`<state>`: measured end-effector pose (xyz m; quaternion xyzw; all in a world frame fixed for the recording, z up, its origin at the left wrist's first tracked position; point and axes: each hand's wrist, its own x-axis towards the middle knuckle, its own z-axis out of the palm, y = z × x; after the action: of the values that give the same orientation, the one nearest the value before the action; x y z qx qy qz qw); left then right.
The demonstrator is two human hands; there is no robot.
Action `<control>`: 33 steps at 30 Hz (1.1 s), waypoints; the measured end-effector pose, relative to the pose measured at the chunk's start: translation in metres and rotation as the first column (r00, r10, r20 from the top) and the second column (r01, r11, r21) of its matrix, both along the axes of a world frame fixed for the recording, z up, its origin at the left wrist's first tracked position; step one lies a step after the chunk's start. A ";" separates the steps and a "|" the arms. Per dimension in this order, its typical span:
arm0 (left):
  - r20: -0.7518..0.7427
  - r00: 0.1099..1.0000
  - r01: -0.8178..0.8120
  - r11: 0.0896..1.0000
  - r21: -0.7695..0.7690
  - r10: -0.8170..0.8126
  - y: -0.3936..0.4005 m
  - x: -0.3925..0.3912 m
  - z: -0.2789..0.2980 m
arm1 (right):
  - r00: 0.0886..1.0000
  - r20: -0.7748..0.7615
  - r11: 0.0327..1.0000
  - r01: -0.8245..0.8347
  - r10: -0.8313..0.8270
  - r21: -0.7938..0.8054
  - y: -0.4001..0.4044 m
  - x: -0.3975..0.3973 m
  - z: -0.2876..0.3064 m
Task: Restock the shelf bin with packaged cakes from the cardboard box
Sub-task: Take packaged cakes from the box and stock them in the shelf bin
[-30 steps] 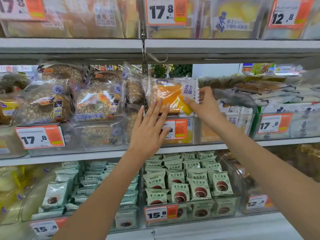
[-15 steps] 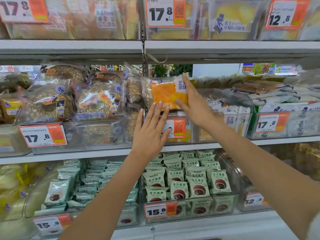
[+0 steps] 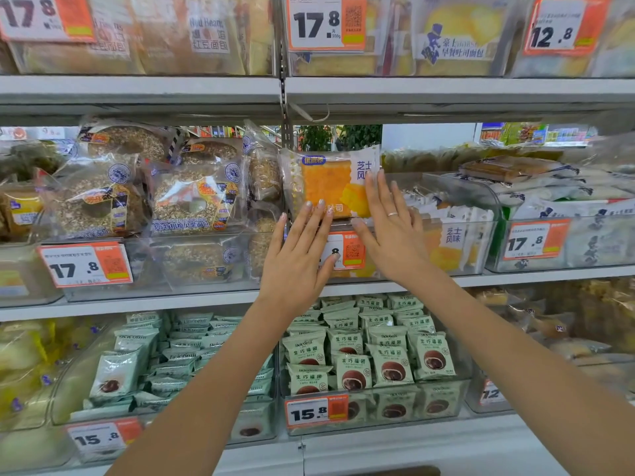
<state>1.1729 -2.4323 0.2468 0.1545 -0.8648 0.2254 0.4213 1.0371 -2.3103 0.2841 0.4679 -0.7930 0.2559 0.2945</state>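
Note:
An orange packaged cake in clear and white wrapping stands upright at the front of the clear shelf bin on the middle shelf. My left hand is flat with straight fingers, its fingertips touching the package's lower edge. My right hand is also flat, fingers pressing against the package's right side. More of the same cakes lie in the bin behind the hands. The cardboard box is not in view.
Seeded ring breads fill the bin to the left. Green wrapped buns fill the bins on the shelf below. Orange price tags hang on the bin fronts. Bagged breads line the top shelf.
The right hand let go of the package's right edge and now lies flat against it. The package has straightened to face forward. The left hand moved slightly up to touch it.

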 end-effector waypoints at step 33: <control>-0.059 0.966 0.256 0.959 0.123 -0.250 0.045 0.012 -0.038 | 0.998 -0.016 0.987 -0.068 0.066 -0.148 0.025 0.068 -0.063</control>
<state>1.1851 -2.3877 0.2090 0.0745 -0.8810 0.1098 0.4541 1.1048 -2.2849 0.2206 0.4724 -0.7539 0.3217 0.3240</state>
